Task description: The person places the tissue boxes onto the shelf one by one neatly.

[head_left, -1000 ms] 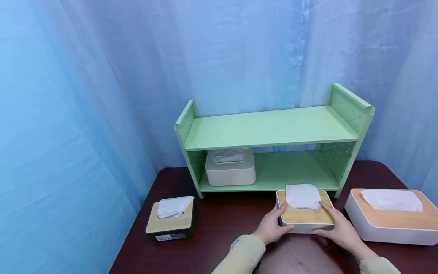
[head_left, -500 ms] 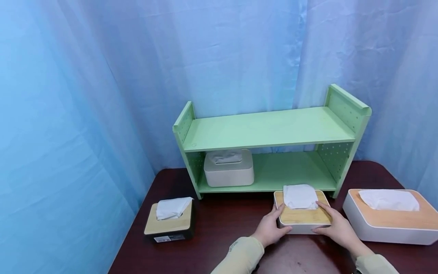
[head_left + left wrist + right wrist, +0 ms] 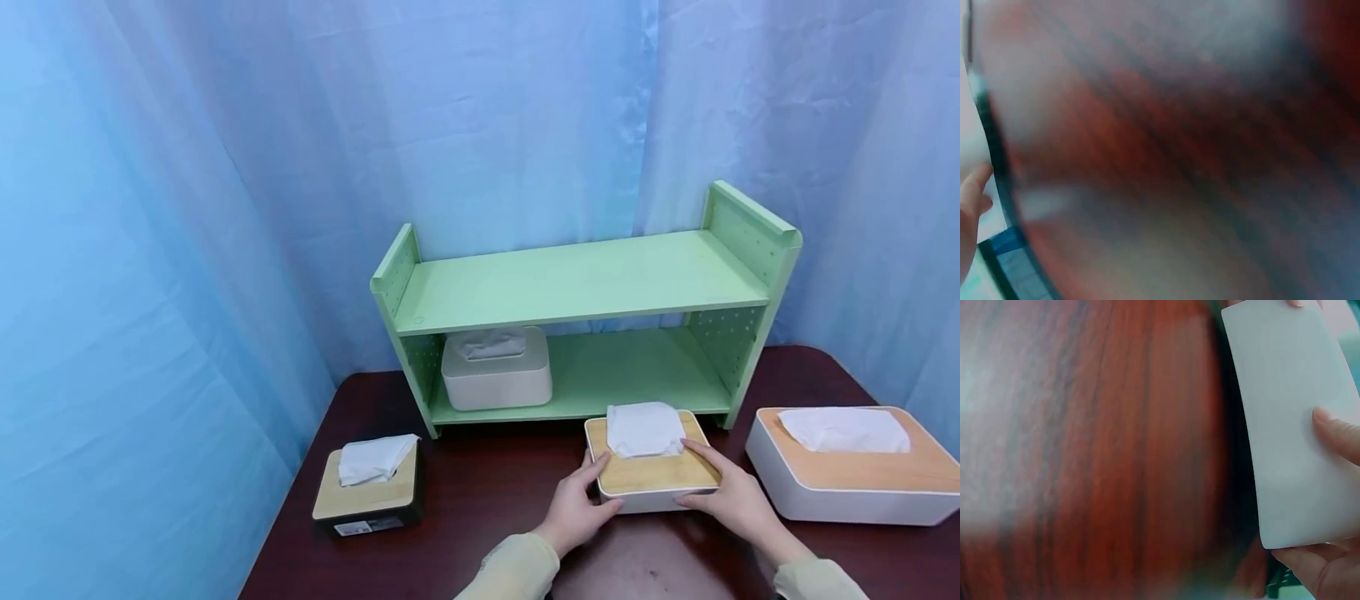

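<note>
Since a second ago the tissue box [image 3: 651, 463] has shifted slightly left along the bench [image 3: 480, 517], both hands going with it. The left hand [image 3: 576, 507] grips its left near corner and the right hand [image 3: 731, 498] clasps its right side, fingers curled over the lid edge; the box is white with rounded corners, a light wooden lid and a white tissue [image 3: 643, 428] standing out of it. It sits on the dark red-brown bench just before the green shelf [image 3: 585, 292], between a black-sided tissue box [image 3: 367, 492] and a larger white one [image 3: 851, 462].

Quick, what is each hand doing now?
Left hand: grips the tissue box at its left side.
Right hand: grips the same box at its right side.
</note>
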`<state>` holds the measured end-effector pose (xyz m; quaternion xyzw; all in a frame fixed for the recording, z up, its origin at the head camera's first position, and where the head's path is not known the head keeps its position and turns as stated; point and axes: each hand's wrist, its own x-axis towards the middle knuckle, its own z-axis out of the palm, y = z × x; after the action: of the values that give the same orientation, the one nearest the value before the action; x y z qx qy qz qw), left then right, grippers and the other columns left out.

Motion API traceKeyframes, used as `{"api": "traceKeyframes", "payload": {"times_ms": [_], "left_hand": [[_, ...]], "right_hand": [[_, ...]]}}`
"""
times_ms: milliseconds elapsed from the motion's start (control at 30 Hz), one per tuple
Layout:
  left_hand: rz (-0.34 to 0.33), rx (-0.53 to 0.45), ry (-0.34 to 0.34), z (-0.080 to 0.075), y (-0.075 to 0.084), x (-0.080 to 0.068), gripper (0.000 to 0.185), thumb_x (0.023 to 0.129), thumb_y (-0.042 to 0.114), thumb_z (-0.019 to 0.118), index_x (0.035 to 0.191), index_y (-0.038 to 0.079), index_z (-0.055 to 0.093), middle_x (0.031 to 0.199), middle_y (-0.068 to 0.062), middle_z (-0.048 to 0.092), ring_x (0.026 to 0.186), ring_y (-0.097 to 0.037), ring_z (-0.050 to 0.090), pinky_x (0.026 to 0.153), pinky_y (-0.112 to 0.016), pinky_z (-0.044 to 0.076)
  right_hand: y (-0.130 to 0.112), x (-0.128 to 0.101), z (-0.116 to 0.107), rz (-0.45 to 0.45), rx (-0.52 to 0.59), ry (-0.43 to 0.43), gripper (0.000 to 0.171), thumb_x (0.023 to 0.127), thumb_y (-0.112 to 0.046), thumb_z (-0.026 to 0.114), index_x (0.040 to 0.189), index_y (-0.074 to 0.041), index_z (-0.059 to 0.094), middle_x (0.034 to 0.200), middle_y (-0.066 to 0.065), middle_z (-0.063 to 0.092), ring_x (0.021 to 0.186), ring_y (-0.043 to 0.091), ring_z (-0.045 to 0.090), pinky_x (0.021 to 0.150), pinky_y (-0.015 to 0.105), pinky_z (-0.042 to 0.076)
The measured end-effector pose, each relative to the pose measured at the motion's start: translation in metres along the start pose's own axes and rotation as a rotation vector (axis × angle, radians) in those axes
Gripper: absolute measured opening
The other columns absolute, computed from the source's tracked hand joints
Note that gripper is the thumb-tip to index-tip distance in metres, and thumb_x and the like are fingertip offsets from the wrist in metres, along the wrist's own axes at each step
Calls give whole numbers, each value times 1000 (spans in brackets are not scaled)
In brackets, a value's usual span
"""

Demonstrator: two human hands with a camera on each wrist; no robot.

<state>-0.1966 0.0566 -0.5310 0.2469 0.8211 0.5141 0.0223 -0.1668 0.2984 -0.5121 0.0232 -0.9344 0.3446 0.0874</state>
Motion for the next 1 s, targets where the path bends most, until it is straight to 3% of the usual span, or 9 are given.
{"api": "traceKeyframes", "payload": {"times_ms": [167, 300, 533, 733, 1000], "left_hand": [[30, -181, 3, -13, 8, -3, 64, 80, 0, 71, 139, -1, 45, 149, -30, 23, 133, -30, 36, 85, -19, 49], [57, -187, 9, -23, 11, 2, 64, 80, -3, 70, 139, -2, 44, 151, -29, 19, 133, -29, 36, 86, -21, 49], [33, -126, 19, -31, 8, 6, 65, 81, -2, 71, 140, 1, 44, 153, -25, 20, 134, -28, 38, 91, -22, 47], [17, -153, 42, -29, 6, 7, 66, 80, -2, 71, 140, 3, 45, 153, -24, 20, 134, -27, 37, 94, -22, 45], [19, -124, 68, -31, 2, 13, 65, 80, -2, 72, 139, 3, 46, 153, -24, 23, 132, -27, 41, 92, -23, 46]], "right_hand": [[-17, 1, -6, -40, 7, 44, 87, 59, -26, 89, 135, -5, 50, 132, 33, 48, 110, 42, 54, 78, 34, 43], [-28, 5, -8, -43, 21, 81, 84, 62, -24, 88, 135, -7, 50, 135, 34, 45, 115, 43, 51, 76, 27, 40], [-29, 12, 5, -26, 72, 99, 82, 64, -20, 87, 136, -8, 49, 138, 36, 40, 124, 50, 42, 87, 49, 40], [-27, 16, 12, -31, 66, 128, 84, 62, -20, 88, 135, -8, 49, 137, 32, 44, 115, 42, 51, 81, 39, 42], [-28, 25, 9, -17, 73, 71, 84, 64, -20, 87, 137, -8, 47, 137, 30, 45, 114, 39, 51, 82, 41, 41]]}}
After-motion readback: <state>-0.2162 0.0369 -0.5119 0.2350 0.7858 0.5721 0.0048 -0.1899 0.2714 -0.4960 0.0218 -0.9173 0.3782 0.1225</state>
